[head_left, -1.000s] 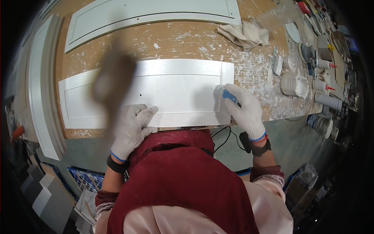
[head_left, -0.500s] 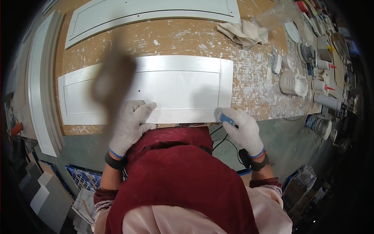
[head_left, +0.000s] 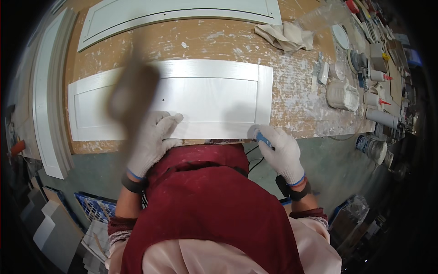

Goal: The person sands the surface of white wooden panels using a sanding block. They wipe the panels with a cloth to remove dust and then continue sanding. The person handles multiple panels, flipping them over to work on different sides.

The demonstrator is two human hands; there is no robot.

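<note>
A white framed panel (head_left: 210, 100), like a cabinet door, lies flat along the near side of the workbench. My left hand (head_left: 153, 137), in a white knit glove, rests on the panel's near edge with its fingers spread and the thumb apart. A blurred dark shape close to the camera covers part of that hand and of the panel. At the near right corner of the panel, my gloved right hand (head_left: 283, 148) is closed around a small blue block (head_left: 263, 138), pinched between thumb and fingers. The block touches the corner; its exact kind is mostly hidden.
Another white panel (head_left: 182, 10) lies at the back of the paint-spattered workbench (head_left: 219, 43). Long white panels (head_left: 49, 91) stand stacked at the left. A crumpled cloth (head_left: 287, 35), a plastic tub (head_left: 342, 96) and red-tipped bottles (head_left: 378, 98) occupy the right side.
The panel, bench and both hands sit slightly higher in the picture, as the view has shifted a little. Both hands keep nearly the same places on the panel; the blue block stays at its corner.
</note>
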